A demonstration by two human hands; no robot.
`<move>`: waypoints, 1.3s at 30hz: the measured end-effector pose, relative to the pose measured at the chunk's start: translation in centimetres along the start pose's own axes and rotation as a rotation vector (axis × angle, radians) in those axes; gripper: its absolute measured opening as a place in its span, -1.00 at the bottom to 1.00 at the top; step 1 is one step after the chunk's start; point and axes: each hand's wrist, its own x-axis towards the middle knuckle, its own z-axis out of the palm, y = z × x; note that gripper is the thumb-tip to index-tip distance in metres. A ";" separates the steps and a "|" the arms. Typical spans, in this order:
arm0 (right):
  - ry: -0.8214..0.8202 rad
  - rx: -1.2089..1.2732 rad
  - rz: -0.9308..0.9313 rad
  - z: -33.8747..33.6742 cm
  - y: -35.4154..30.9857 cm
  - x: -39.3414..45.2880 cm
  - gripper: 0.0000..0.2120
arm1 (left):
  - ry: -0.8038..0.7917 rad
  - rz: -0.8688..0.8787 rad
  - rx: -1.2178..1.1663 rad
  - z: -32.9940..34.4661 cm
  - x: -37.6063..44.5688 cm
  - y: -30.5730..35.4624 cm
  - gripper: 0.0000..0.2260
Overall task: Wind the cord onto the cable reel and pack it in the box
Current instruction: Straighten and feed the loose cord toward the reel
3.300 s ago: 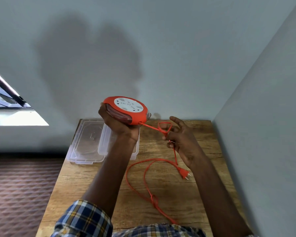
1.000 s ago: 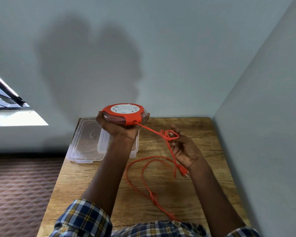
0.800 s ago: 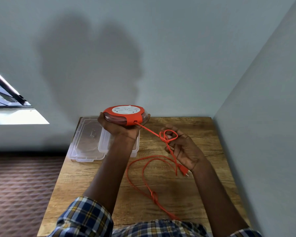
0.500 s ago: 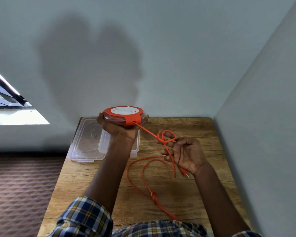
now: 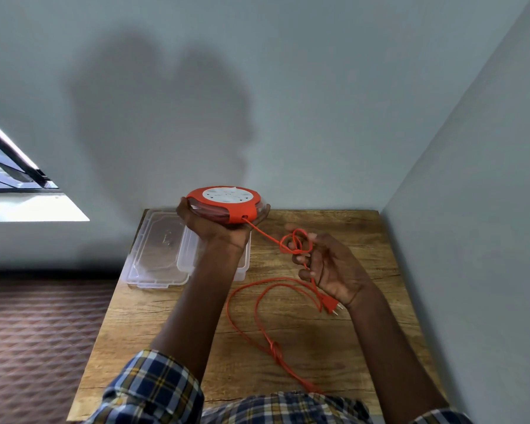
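Note:
My left hand holds the round orange cable reel from below, white socket face up, above the clear plastic box. The orange cord leaves the reel's front and runs to my right hand, which is closed around it, a small knotted loop at the fingertips. Below the palm hangs the plug. The rest of the cord lies in loops on the wooden table, with another knot near the front.
The box's clear lid lies beside the box at the table's far left. A grey wall runs along the table's back and right side. The table's left edge drops to patterned brown floor.
My right hand has turned palm-up and curled around the cord, bringing the knotted loop to its fingertips. The reel has tilted flatter and stays in my left hand.

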 end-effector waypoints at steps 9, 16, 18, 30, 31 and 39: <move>0.138 -0.189 -0.007 0.7 -0.1 0.0 -0.56 | -0.083 -0.021 0.068 0.4 -0.2 -0.1 -0.22; 0.126 -0.159 -0.015 0.4 0.2 -0.1 -0.61 | -0.104 -0.018 0.090 0.7 -0.6 -0.4 -0.33; 0.169 -0.183 -0.016 0.5 0.2 0.0 -0.63 | -0.091 -0.009 0.084 0.7 -0.7 -0.4 -0.34; 0.275 -0.138 0.022 1.3 -0.9 0.2 -0.62 | -0.041 -0.032 0.086 1.4 -1.0 -0.6 -0.22; 0.284 -0.145 0.024 1.3 -0.9 0.3 -0.63 | -0.043 -0.031 0.082 1.4 -1.0 -0.6 -0.21; 0.457 -0.259 -0.028 1.7 -0.2 0.6 -0.75 | -0.063 -0.044 0.078 1.2 -0.9 -0.7 -0.20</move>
